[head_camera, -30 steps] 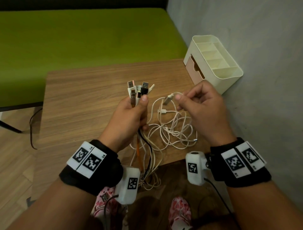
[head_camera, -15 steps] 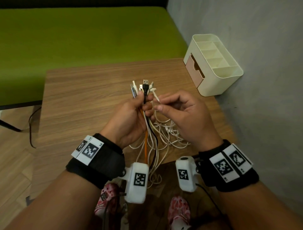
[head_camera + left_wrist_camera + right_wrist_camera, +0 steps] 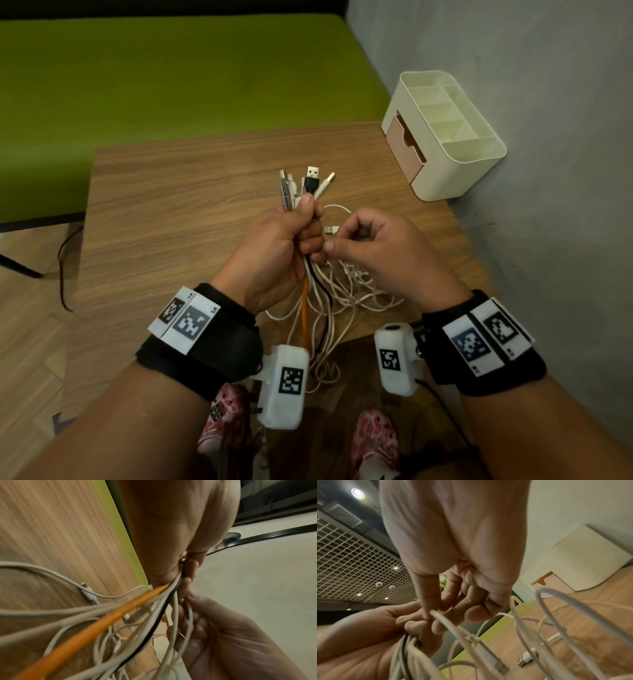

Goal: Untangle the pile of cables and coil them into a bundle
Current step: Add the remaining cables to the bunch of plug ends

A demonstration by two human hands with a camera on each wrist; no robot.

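A: Which step is this?

B: Gathering, I'd judge. The left hand [image 3: 281, 253] is closed in a fist around a bunch of cables [image 3: 310, 270], with their plugs [image 3: 301, 186] fanning out above the thumb. An orange cable [image 3: 305, 308], a black cable [image 3: 325, 301] and several white ones hang from the fist toward the near edge of the tabletop [image 3: 171, 205].

A: And the other hand?

B: The right hand [image 3: 373, 253] sits just right of the fist, fingers curled. The right wrist view shows its thumb and fingertips [image 3: 436, 626] pinching a white cable [image 3: 453, 627] right against the left fingers.

A: So the pile isn't sorted yet?

B: Not yet. A loose tangle [image 3: 359, 291] of white loops lies on the tabletop under the right hand, and one free plug [image 3: 330, 229] lies just beyond the knuckles.

A: What does the next move call for?

B: Probably feeding the pinched strand into the left fist beside the others, then picking out the next loose end. The loops cross one another, so a hard pull could tighten a knot; drawing gently along one strand looks safer. Coiling only makes sense once all the ends are held together.

A: Any containers?

B: A cream organizer [image 3: 445, 137] stands at the far right corner against the wall. Its open top compartments look empty, and a pink drawer [image 3: 404, 137] faces left; what is inside it cannot be seen.
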